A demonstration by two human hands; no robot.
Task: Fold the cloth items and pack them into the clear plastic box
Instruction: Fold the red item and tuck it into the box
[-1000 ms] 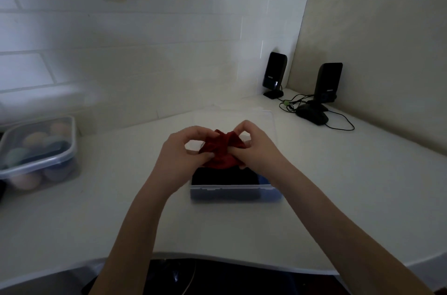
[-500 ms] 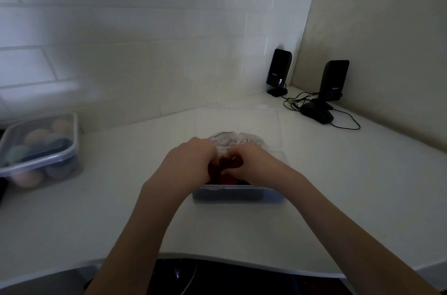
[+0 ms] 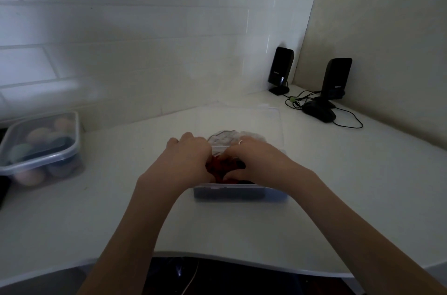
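Note:
The clear plastic box (image 3: 242,194) stands on the white counter in front of me, its clear lid (image 3: 238,120) lying open behind it. A red cloth (image 3: 219,167) sits bunched inside the box on top of dark folded cloth. My left hand (image 3: 187,160) and my right hand (image 3: 260,163) are both down in the box, fingers curled onto the red cloth and pressing it. A pale patterned cloth (image 3: 223,140) shows just behind my hands, at the box's far side. Most of the box's inside is hidden by my hands.
A second lidded clear tub (image 3: 41,147) with rounded coloured items stands at the left by the tiled wall. Two black speakers (image 3: 280,70) (image 3: 335,80) with cables and a black mouse (image 3: 319,112) occupy the back right corner. The counter's curved front edge (image 3: 217,256) is near me.
Both hands have lowered the red cloth from above the box down into it and now press it in. The view has shifted slightly.

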